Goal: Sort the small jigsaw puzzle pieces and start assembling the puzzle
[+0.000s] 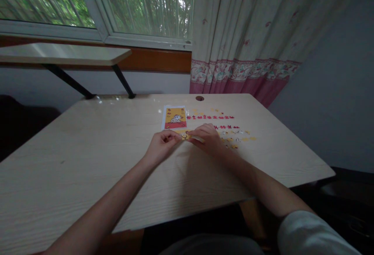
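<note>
Between my two hands is a small cluster of joined yellow jigsaw puzzle pieces [184, 135] with a bit of white picture on it. My left hand [162, 144] pinches its left side between thumb and forefinger. From the right, my right hand [207, 139] grips the other side with its fingertips. Just behind the hands lies a reference picture card [175, 118], showing a white animal on yellow and red. Loose red pieces [210, 117] run in rows to the right of the card. Yellow and white pieces [238, 139] lie scattered beyond my right hand, which partly hides some.
The wooden desk [102, 157] has a round cable hole [200, 98] near its back edge. A raised shelf [64, 54] on black legs stands at the back left. Behind the desk are a window [146, 5] and a patterned curtain [242, 32].
</note>
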Motion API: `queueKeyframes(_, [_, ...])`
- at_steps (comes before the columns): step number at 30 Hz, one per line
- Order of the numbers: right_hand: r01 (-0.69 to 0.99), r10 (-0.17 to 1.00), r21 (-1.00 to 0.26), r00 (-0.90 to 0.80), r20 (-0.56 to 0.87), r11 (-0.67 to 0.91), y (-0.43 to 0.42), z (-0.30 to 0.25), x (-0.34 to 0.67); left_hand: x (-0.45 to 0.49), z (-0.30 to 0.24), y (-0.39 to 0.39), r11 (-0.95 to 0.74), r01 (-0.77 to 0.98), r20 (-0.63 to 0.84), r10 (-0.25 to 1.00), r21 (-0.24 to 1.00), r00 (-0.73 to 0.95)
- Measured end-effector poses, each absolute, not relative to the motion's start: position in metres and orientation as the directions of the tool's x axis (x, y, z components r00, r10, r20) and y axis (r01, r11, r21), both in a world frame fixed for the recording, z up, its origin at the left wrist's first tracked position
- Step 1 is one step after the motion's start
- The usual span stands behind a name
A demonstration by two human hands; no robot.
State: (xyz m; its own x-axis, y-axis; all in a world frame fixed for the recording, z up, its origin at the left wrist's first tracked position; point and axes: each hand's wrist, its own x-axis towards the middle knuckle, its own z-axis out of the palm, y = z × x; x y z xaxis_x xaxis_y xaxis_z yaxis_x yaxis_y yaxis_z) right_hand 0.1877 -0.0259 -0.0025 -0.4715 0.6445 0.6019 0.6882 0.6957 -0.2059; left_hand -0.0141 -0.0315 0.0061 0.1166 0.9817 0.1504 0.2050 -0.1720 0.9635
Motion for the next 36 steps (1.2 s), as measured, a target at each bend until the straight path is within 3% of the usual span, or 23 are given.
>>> queueKeyframes(6, [0.691,0.682,-0.293,-0.389,0.62,0.661,-0.025,0.005,0.196,-0.019,0.007,-0.028,-0.174,0.218,0.159,0.984,0.96,0.084])
queueKeyframes(10, [0.69,0.71,-0.391,-0.253,0.657,0.609,-0.018,0.007,0.205,-0.025,0.0,-0.023,-0.215,0.331,0.212,0.976,0.919,0.045])
queueKeyframes(13, [0.706,0.774,-0.444,-0.235,0.588,0.552,-0.013,0.005,0.208,-0.03,-0.003,-0.022,-0.356,0.514,0.344,0.931,0.78,0.122])
queueKeyframes(16, [0.723,0.841,-0.452,-0.348,0.414,0.522,-0.012,-0.002,0.205,-0.032,-0.002,-0.025,-0.511,0.649,0.412,0.855,0.563,0.316])
queueKeyframes(19, [0.743,0.846,-0.409,-0.426,0.322,0.53,-0.014,-0.01,0.2,-0.031,-0.001,-0.029,-0.62,0.677,0.405,0.78,0.397,0.477])
queueKeyframes(23, [0.761,0.838,-0.365,-0.433,0.331,0.537,-0.017,-0.017,0.196,-0.026,-0.001,-0.033,-0.689,0.684,0.331,0.72,0.241,0.61])
queueKeyframes(28, [0.756,0.825,-0.347,-0.443,0.351,0.554,-0.017,-0.02,0.196,-0.021,-0.001,-0.035,-0.701,0.699,0.252,0.709,0.142,0.659])
queueKeyframes(36, [0.76,0.818,-0.326,-0.454,0.353,0.563,-0.021,-0.016,0.194,-0.022,-0.002,-0.035,-0.697,0.712,0.238,0.709,0.09,0.664])
